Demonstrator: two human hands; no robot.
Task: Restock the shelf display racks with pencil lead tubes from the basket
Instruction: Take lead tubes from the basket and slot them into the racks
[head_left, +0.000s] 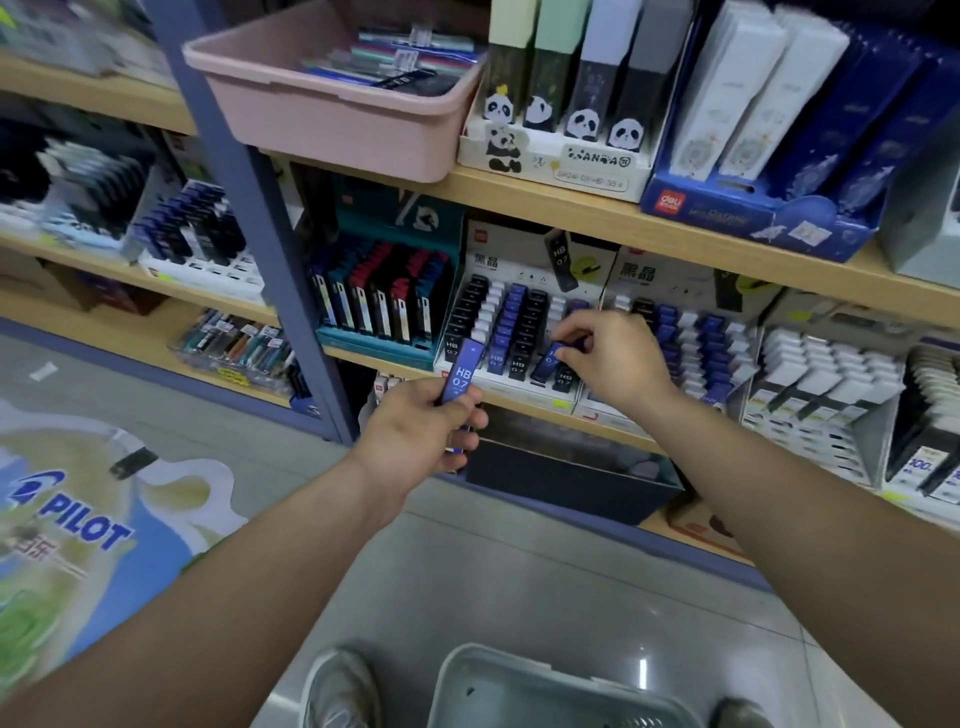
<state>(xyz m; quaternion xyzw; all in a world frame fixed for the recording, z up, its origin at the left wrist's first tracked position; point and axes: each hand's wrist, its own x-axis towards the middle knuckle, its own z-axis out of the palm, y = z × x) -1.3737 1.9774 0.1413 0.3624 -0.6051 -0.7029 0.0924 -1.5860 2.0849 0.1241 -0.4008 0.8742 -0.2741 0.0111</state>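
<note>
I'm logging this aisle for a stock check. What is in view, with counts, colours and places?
pink tub: one, pink, top shelf, left.
panda box: one, white, top shelf.
teal box: one, teal, middle shelf.
left lead rack: one, black, blue and white tubes, middle shelf.
right lead rack: one, same colours, beside it.
basket: one, grey, floor.
HB tube: one, blue, in left hand.
second tube: one, blue, at left rack.
left hand: grips HB tube.
right hand: pinches second tube.

Far top shelf above me: pink tub (332, 119) of packaged pens, panda-print carton (556, 156) just right of it, blue carton (753, 218) further right. Middle shelf, left: teal tray (379, 343) of upright cases. Bottom shelf: dark bin (566, 483). Near left floor: PILOT graphic (83, 525).
</note>
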